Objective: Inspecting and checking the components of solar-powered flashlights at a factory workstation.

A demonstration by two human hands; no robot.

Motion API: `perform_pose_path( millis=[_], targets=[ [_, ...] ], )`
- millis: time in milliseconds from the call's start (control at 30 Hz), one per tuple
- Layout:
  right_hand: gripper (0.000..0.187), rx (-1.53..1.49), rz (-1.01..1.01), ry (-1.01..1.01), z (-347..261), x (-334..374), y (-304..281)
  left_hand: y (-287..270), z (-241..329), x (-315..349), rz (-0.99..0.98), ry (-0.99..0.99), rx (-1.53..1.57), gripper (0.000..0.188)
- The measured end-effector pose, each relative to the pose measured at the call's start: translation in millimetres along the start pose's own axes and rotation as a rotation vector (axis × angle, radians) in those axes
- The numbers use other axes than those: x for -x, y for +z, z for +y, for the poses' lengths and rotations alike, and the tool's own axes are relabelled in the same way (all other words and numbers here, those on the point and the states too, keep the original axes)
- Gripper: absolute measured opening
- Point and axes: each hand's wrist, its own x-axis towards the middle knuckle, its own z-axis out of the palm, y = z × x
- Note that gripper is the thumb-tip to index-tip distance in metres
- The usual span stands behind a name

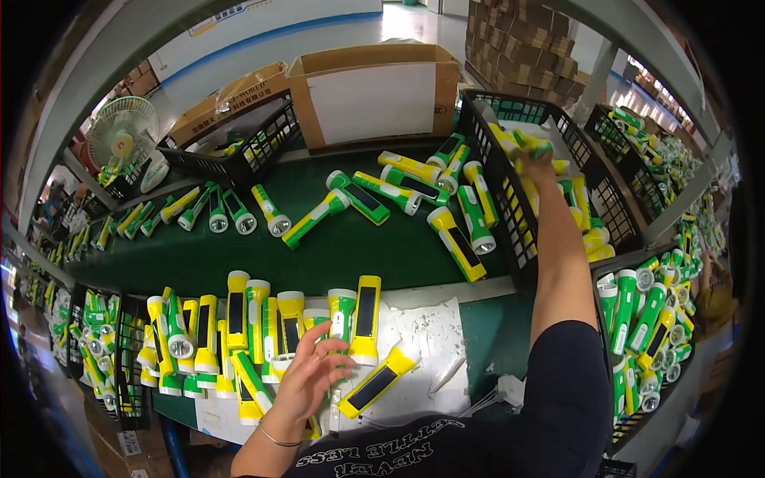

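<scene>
My left hand (307,374), with a bracelet at the wrist, hovers over the near bench with its fingers apart and nothing in them. Just beyond its fingertips lies a green-and-white flashlight (341,312) beside a yellow flashlight (366,319) with a dark solar panel. Another yellow flashlight (381,380) lies slanted to the right of the hand. My right arm stretches far right, and my right hand (535,158) is over a black plastic crate (510,199) holding several yellow and green flashlights. The fingers there are blurred against a green-and-yellow flashlight (542,148); their grip is unclear.
A green conveyor belt (343,255) crosses ahead with several scattered flashlights. Behind it stands a cardboard box (373,95). Black crates of flashlights stand at left (131,358) and right (610,382). White paper (430,334) covers part of the bench. A fan (123,131) is at far left.
</scene>
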Motion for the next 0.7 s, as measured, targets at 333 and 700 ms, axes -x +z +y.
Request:
perform_pose_path(
  millis=[333,700],
  targets=[
    [0.038,0.291,-0.286,-0.686,-75.7,173.0,-36.6,14.6,-14.3,-5.7,-0.178,-0.087,0.045,0.049],
    [0.025,-0.672,-1.056,0.322,-40.0,295.3,-39.9,20.5,-45.2,1.2,-0.145,-0.239,0.108,0.045]
  ],
)
